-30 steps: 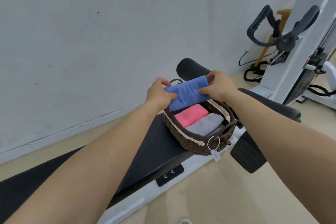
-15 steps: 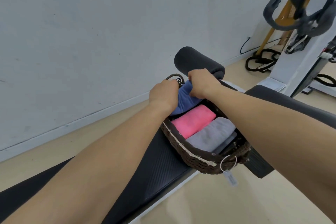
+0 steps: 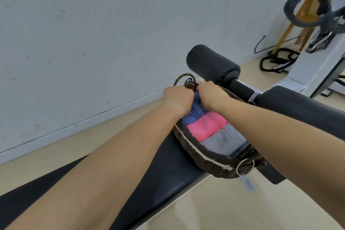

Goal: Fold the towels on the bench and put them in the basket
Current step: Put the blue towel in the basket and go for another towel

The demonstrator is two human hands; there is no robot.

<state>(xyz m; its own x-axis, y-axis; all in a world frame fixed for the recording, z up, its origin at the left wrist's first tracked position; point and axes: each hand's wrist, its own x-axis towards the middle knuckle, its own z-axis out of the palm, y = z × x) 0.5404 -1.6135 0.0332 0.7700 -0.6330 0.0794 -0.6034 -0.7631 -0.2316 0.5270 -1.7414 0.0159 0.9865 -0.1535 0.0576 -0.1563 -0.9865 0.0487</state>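
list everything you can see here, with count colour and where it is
bench: 1, black, along the wall
basket: 1, dark brown, on bench
blue towel: 1, blue, basket's far end
pink towel: 1, pink, basket's middle
grey towel: 1, grey, basket's near end
tag: 1, white, hanging off basket
foam roller: 1, black, beyond basket
cables: a tangle, black, far floor
left hand: 1, bare, gripping blue towel
right hand: 1, bare, gripping blue towel

three towels, one basket, one bench

Blue towel, pink towel, grey towel fill basket.
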